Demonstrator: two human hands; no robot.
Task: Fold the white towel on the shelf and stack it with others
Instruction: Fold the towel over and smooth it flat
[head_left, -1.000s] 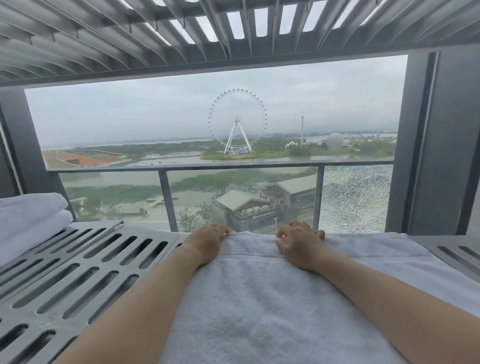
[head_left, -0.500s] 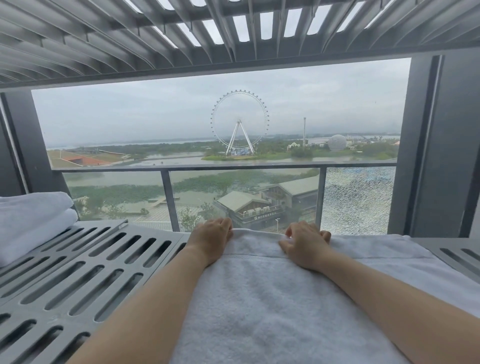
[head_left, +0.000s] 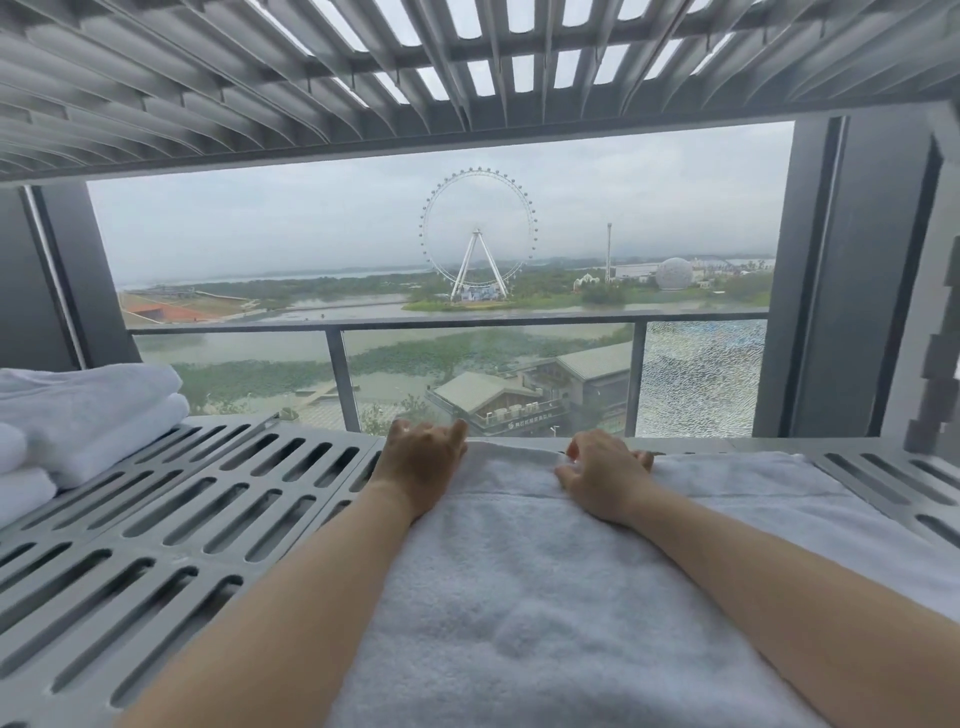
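Very little has shifted over the last second. The left hand (head_left: 421, 465) and the right hand (head_left: 605, 475) remain at the far hem of the white towel (head_left: 519, 597), in nearly the same spots as before. That reads as a grip being settled rather than a fold begun, so the first fold looks to be still ahead. The left hand's fingers curl over the hem near the towel's far left corner. The right hand is bent at the knuckles with its fingertips tucked onto the same hem, seemingly pinching it, though the tips are partly hidden. The towel lies spread flat on the slotted grey shelf (head_left: 171, 519), running from the near edge under both forearms to the far edge and reaching out toward the right side. It is thick white terry with a flat woven band just inside the far hem, smooth apart from a few soft ripples. The folded towels (head_left: 88, 415) it should join sit stacked at the shelf's far left corner, well apart from it.
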